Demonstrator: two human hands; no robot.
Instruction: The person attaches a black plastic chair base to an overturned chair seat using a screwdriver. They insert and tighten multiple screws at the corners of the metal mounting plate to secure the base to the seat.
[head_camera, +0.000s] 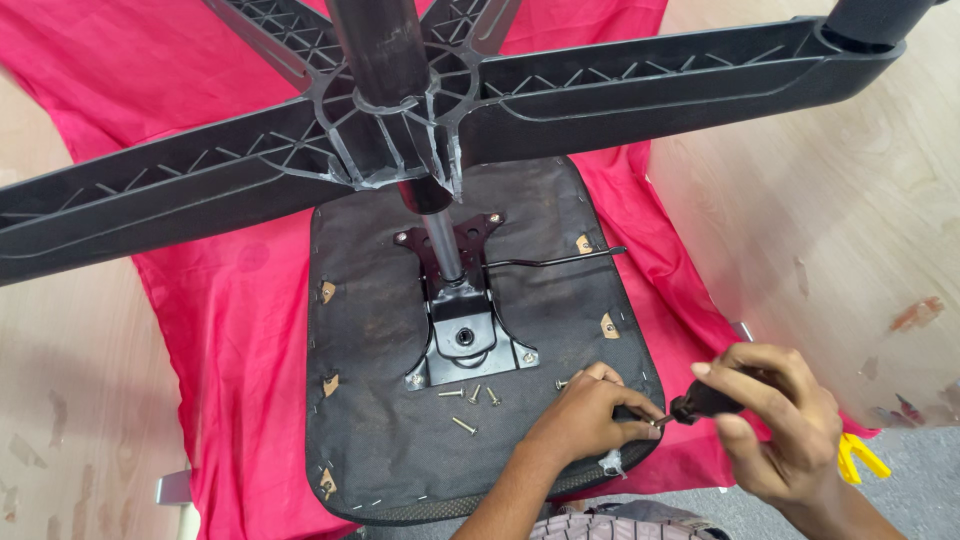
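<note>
Two hands on upturned chair seat (380, 420), left hand (590, 415) pinching screw (655, 424), right hand (775, 420) gripping screwdriver (705, 400)

Red cloth (230, 310) over pale wooden floor (70, 380)

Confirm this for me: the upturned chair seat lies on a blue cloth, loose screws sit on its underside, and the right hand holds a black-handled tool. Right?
Not quite. The cloth under the chair seat is red, not blue, as the head view shows. The rest stands: loose screws sit on the seat's underside, and the right hand holds a black-handled tool.
</note>
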